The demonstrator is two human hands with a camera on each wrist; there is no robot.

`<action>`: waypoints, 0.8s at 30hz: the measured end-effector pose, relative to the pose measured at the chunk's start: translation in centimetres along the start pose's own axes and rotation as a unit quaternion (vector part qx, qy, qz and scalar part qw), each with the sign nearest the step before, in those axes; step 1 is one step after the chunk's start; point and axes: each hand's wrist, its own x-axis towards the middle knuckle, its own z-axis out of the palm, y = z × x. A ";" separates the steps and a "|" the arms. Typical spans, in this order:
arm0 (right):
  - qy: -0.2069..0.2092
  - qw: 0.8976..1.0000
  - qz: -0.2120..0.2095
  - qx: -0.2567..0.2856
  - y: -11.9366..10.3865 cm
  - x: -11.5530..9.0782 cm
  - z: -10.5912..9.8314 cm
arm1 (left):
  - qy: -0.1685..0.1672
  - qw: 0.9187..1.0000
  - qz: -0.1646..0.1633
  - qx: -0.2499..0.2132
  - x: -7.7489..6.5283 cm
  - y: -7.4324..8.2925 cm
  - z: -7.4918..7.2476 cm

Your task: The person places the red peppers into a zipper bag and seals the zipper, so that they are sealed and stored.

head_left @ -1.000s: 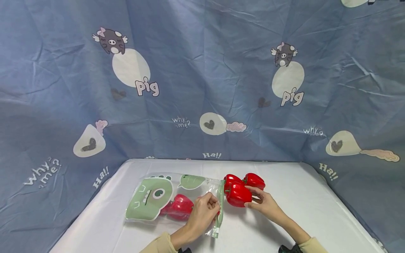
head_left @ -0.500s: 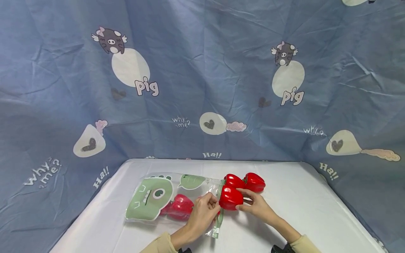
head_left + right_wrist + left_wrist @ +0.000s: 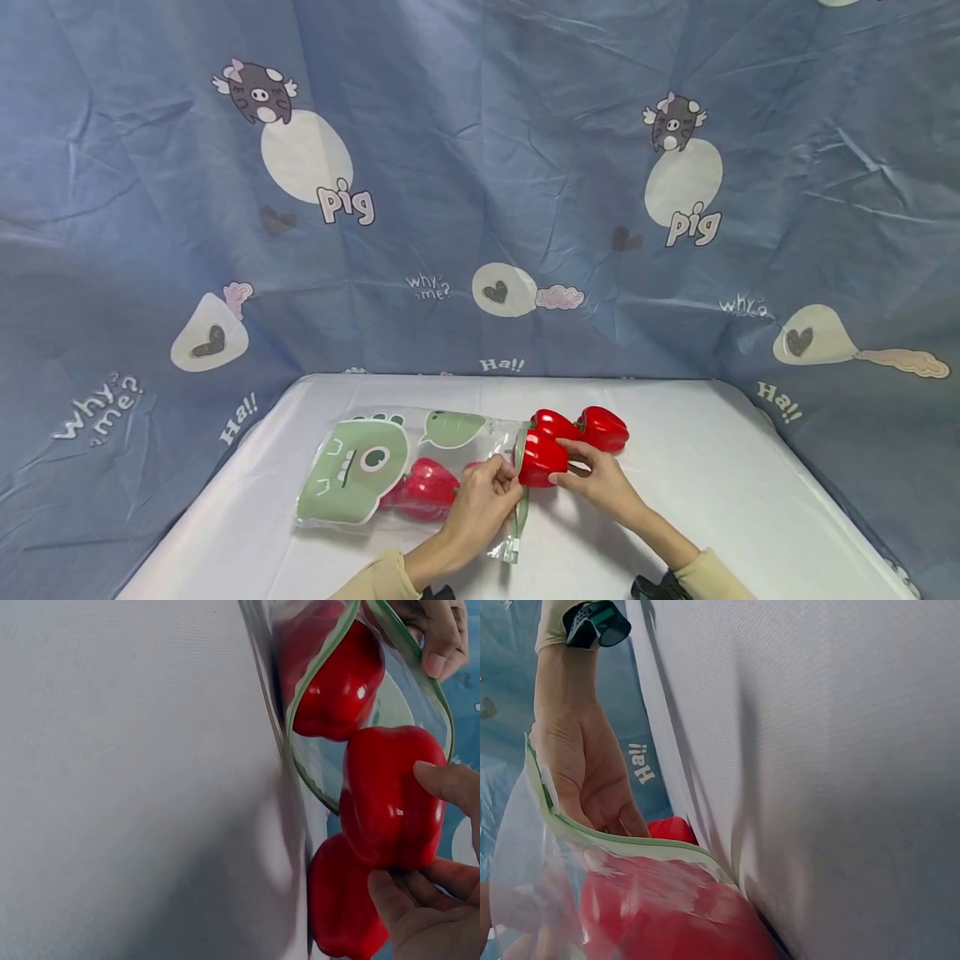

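Observation:
A clear zip bag [image 3: 360,467] with a green monster print lies on its side, its green-edged mouth facing right. Inside is a red bell pepper [image 3: 427,490], and another [image 3: 341,690] sits near the mouth. My left hand [image 3: 483,504] pinches the mouth's upper edge and holds it up. Between thumb and fingers, my right hand [image 3: 603,483] grips a red bell pepper [image 3: 542,460] at the opening, partly past the rim in the right wrist view. The left wrist view shows the right hand [image 3: 592,765] beyond the green rim [image 3: 645,844].
Two more red bell peppers, one [image 3: 553,423] just behind the held one and another [image 3: 604,429] to its right, rest on the white table [image 3: 690,483]. A blue printed cloth [image 3: 420,183] hangs behind the table and along its sides.
My right hand has carried its bell pepper leftward, from just right of the bag to its mouth. My left hand stays in place on the bag's edge.

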 end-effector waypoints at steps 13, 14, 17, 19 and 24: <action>0.032 0.999 -0.008 0.008 -0.5 0.2 1.0 | 0.003 1.000 0.011 0.006 -0.1 0.0 0.1; 0.032 0.999 -0.011 0.007 -0.6 0.3 1.1 | 0.002 1.000 0.008 0.006 -0.1 0.1 0.1; 0.032 0.999 -0.016 0.003 -0.7 0.4 1.2 | -0.002 1.000 -0.005 0.003 0.0 0.2 0.0; 0.032 0.999 -0.016 0.001 -0.8 0.5 1.4 | -0.008 1.000 -0.017 -0.005 0.0 0.3 0.0; 0.042 0.999 -0.003 0.004 -1.6 0.4 2.0 | -0.020 0.999 -0.035 -0.017 -0.2 0.4 -0.2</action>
